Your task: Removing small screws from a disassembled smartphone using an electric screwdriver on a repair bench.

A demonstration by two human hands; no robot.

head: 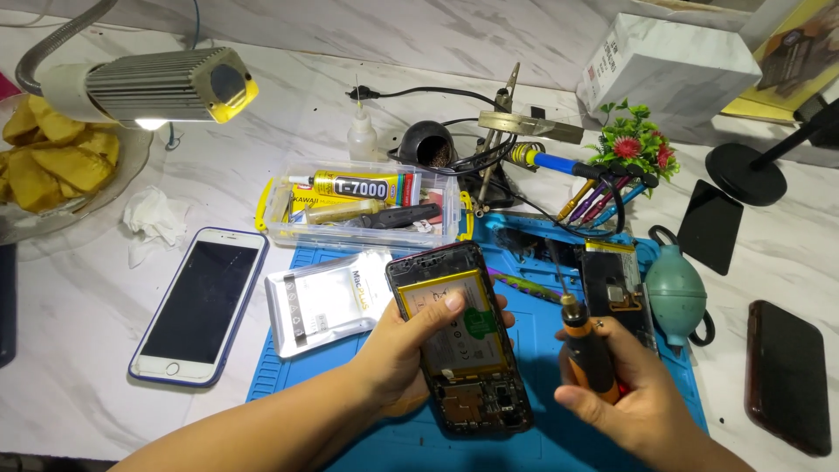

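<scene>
A clear plastic storage box with yellow latches sits at the far edge of the blue rubber work mat; inside it lie a yellow tube of adhesive, a second paler tube and a dark tool, laid flat and crowded together. To the left, a shallow glass dish holds pale yellow chips piled loosely. A small green potted plant with red flowers stands behind a cluster of coloured-handled tools. On the mat itself, the left hand is wrapped around an opened black smartphone with its back cover removed, fingers curled under its left edge and the thumb pressed flat on the yellowish battery; the phone is held tilted just above the mat's centre, its bare circuit board showing at the near end. The right hand is closed around the ribbed orange-and-black handle of a slim precision screwdriver, whose thin metal shaft points up and away, just beside the phone's right edge without touching it. A silvery foil pouch lies left of the phone, a white smartphone with a dark screen on the marble tabletop beyond, and a teal rubber air blower to the right.
</scene>
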